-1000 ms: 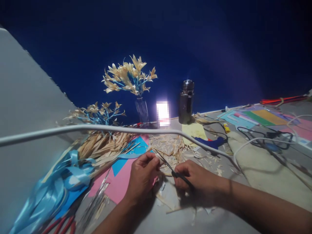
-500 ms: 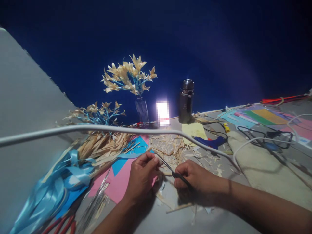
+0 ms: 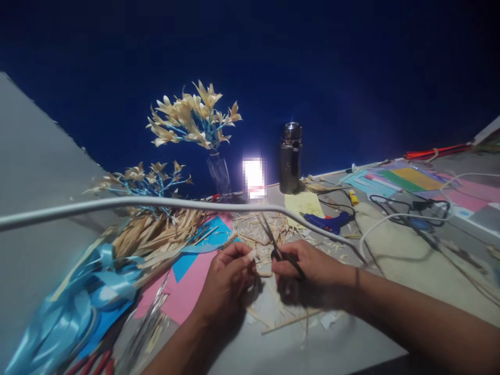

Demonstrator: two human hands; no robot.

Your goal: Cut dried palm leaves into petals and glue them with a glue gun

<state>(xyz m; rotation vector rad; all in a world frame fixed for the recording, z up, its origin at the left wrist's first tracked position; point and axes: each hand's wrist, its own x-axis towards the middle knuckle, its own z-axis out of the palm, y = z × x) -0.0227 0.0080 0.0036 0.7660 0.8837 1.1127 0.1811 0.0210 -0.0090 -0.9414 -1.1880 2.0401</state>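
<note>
My right hand (image 3: pixel 308 271) is closed round the black handles of a pair of scissors (image 3: pixel 273 245), whose thin blades point up and away over a heap of straw cuttings (image 3: pixel 253 234). My left hand (image 3: pixel 228 278) sits close beside it, its fingertips pinched on a small pale straw piece (image 3: pixel 251 255) near the blades. Both hands rest over pink paper (image 3: pixel 187 294) and loose straw strips on the grey table (image 3: pixel 351 344).
A white cable (image 3: pixel 117 204) arches across in front. Blue ribbon (image 3: pixel 78 297) lies at the left, a bundle of straw leaves (image 3: pixel 156 234) behind it. A vase of straw flowers (image 3: pixel 195 120), a dark flask (image 3: pixel 290 159), a blue glue gun (image 3: pixel 326 223) and coloured paper sheets (image 3: pixel 406 179) stand further back.
The scissors have swung from lying slanted to the left to pointing more upright. Both hands have drawn closer together. The view has shifted slightly to the right.
</note>
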